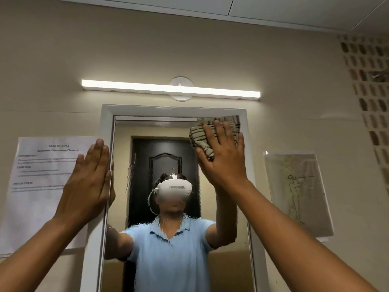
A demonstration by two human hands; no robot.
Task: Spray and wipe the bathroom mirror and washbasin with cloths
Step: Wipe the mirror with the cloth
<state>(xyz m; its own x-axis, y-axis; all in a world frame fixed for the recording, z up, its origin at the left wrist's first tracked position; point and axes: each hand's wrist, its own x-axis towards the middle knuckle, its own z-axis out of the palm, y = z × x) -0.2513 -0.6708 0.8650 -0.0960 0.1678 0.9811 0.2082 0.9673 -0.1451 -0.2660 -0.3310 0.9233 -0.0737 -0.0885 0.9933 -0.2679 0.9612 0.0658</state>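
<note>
Two hands are up at the mirror [168, 165], and only one does the work. The right hand [221, 154] lies flat with its fingers [219, 131] straight and spread, pressing a striped cloth [212, 131] against the glass in the mirror's top right corner; nothing is pinched, the palm simply pins the bunched cloth to the surface. The left hand [88, 182] is also flat and holds nothing, fingers straight and together, resting on the mirror's left frame [105, 127], partly over the sheet [37, 186] taped just left of the mirror.

To wipe well from here, I judge it best to keep the palm broad on the cloth and draw it across the top edge toward the left frame, then work downward in overlapping passes, so loosened grime goes down rather than back onto clean glass. The cloth is crumpled, so flattening it would give more contact. Pressure should stay even, and the left hand is well placed to steady the body.

Beyond the mirror, a lamp [170, 89] glows just above it and a drawing [299, 194] hangs to its right. The washbasin is out of view.
</note>
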